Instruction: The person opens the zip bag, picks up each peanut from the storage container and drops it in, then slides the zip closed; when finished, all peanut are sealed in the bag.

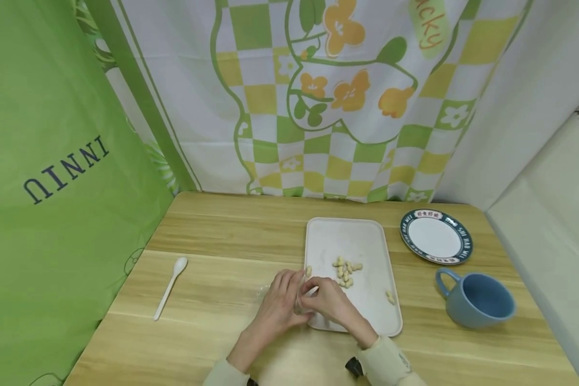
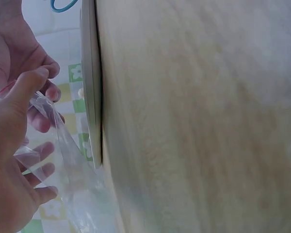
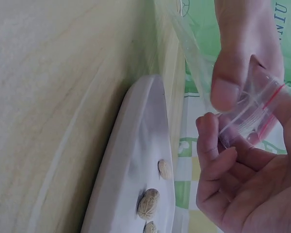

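Note:
Both hands are together at the left edge of a white tray (image 1: 349, 236), around a clear zip-lock bag (image 3: 247, 119) with a red line along its mouth. My left hand (image 1: 277, 300) pinches the bag between thumb and fingers; in the left wrist view the bag's loose film (image 2: 72, 160) hangs below. The curled fingers of my right hand (image 1: 330, 300) hold the bag's mouth from the other side. Several unshelled peanuts (image 1: 346, 273) lie in a cluster on the tray. One peanut (image 1: 390, 297) sits apart near its right edge, another (image 1: 309, 271) near the left edge.
A white spoon (image 1: 170, 289) lies on the wooden table (image 1: 212, 230) to the left. Right of the tray stand a green-rimmed plate (image 1: 436, 236) and a blue mug (image 1: 477, 300). Behind the table hangs a patterned curtain (image 1: 328, 128), with a green cloth (image 1: 53, 241) at the left.

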Available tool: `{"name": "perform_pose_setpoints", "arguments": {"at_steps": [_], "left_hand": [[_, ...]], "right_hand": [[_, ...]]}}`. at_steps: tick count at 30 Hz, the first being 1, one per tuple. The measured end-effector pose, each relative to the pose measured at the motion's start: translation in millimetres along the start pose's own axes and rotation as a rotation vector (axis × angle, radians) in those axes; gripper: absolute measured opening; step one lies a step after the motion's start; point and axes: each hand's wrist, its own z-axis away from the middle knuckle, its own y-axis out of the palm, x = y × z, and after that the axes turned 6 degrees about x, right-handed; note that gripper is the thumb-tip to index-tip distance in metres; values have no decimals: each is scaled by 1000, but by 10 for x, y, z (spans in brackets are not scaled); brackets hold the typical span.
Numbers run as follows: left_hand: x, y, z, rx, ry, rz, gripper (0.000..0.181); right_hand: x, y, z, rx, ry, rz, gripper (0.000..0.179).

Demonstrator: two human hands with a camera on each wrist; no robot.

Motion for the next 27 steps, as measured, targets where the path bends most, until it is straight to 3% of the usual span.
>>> {"name": "perform_pose_setpoints", "arguments": {"at_steps": [7, 13, 16, 22, 27], "left_hand": [[2, -11, -23, 5, 8, -81, 86], [24, 1, -27, -20, 31, -78, 82], [41, -11, -32, -13, 30, -38, 80], [82, -78, -10, 89, -35, 145, 80], [117, -127, -15, 138, -102, 237, 85]], "right_hand": [[28, -12, 4, -4, 18, 21, 33], [61, -29, 13, 13, 27, 21, 39], [76, -41, 21, 19, 27, 1, 39], [106, -95, 69, 38, 18, -50, 38], [105, -340, 116, -38, 11, 3, 22]]}}
